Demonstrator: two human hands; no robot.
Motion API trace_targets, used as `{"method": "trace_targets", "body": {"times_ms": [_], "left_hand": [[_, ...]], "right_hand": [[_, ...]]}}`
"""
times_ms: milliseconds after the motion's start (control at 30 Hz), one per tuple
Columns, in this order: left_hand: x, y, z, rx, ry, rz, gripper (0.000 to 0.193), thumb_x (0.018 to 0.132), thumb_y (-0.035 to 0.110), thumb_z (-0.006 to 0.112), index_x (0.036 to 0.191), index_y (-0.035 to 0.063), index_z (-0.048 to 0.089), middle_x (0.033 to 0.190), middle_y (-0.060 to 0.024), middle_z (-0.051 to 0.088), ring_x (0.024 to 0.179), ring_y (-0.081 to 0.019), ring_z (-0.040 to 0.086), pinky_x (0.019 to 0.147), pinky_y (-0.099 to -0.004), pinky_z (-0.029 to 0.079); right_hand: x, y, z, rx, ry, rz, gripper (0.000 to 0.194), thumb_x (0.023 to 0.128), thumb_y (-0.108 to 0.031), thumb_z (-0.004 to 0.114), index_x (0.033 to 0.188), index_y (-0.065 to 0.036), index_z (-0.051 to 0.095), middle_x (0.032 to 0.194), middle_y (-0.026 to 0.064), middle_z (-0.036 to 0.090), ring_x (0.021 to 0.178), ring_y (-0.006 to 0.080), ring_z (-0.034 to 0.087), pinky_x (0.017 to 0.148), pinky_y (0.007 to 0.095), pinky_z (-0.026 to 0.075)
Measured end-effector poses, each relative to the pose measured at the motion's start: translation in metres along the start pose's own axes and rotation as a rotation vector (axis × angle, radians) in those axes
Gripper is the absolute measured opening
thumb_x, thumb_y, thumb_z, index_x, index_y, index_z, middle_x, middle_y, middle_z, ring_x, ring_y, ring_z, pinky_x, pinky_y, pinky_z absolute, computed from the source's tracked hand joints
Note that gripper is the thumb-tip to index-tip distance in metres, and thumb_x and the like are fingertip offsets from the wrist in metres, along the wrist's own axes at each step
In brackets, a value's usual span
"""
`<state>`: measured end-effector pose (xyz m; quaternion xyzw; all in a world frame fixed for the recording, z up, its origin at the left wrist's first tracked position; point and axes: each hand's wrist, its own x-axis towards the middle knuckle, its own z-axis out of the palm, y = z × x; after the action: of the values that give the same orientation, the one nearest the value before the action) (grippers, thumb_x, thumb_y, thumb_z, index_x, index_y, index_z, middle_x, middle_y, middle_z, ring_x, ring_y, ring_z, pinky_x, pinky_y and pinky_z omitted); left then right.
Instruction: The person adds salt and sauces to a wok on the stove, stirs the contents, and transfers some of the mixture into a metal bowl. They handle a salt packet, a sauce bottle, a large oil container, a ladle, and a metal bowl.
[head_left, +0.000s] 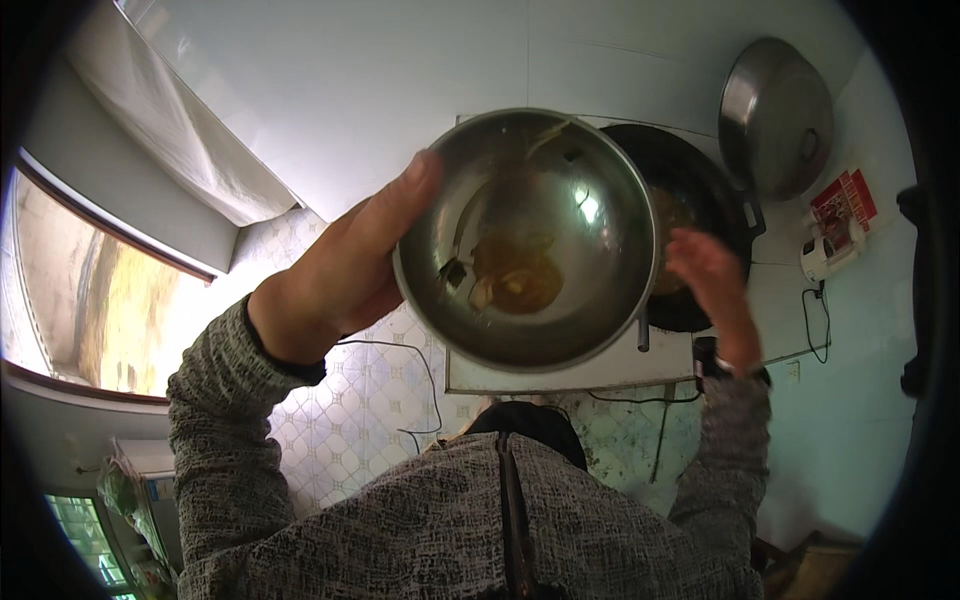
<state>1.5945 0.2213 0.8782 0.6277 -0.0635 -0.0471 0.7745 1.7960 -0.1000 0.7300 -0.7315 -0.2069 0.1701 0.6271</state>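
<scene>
My left hand grips the left rim of a round stainless steel bowl, its thumb over the edge. The bowl is raised close to the camera, and a little brown liquid with several food scraps lies in its bottom. Behind and right of it is a black wok with a side handle, partly hidden by the bowl; some brownish content shows in it. My right hand is raised over the wok's right part, slightly blurred, fingers apart, with nothing seen in it.
The wok stands over a white table. A large metal lid leans at the upper right, near a white appliance with a cord and a red packet. Black cables run across the tiled floor. A window is at the left.
</scene>
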Motion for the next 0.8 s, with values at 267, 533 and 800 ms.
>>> {"method": "trace_targets", "body": {"times_ms": [267, 533, 800], "left_hand": [[-0.016, 0.002, 0.017, 0.018, -0.028, -0.118, 0.075, 0.093, 0.061, 0.035, 0.138, 0.001, 0.034, 0.13, -0.0188, 0.048, 0.119, -0.0279, 0.05, 0.097, -0.0393, 0.046], [-0.017, 0.009, 0.031, 0.185, -0.198, -0.083, 0.082, 0.088, 0.065, 0.041, 0.139, 0.0011, 0.03, 0.132, -0.0212, 0.044, 0.124, -0.0301, 0.045, 0.102, -0.0418, 0.039], [-0.026, 0.03, 0.055, 0.019, -0.283, -0.049, 0.085, 0.085, 0.058, 0.054, 0.142, 0.0026, 0.023, 0.138, -0.0221, 0.036, 0.13, -0.0326, 0.037, 0.106, -0.0455, 0.031]], "right_hand": [[-0.102, -0.192, 0.052, -0.596, -0.012, -1.324, 0.014, 0.088, -0.014, 0.06, 0.092, -0.002, 0.057, 0.083, 0.0089, 0.057, 0.08, 0.0221, 0.06, 0.074, 0.0343, 0.05], [-0.117, -0.196, 0.049, -0.732, 0.031, -1.339, 0.014, 0.087, -0.015, 0.059, 0.092, -0.002, 0.057, 0.082, 0.0088, 0.056, 0.078, 0.0217, 0.058, 0.074, 0.0355, 0.05], [-0.121, -0.203, 0.025, -0.834, 0.074, -1.226, 0.013, 0.087, -0.015, 0.058, 0.091, -0.002, 0.057, 0.081, 0.0087, 0.056, 0.077, 0.0214, 0.057, 0.075, 0.0367, 0.049]]}}
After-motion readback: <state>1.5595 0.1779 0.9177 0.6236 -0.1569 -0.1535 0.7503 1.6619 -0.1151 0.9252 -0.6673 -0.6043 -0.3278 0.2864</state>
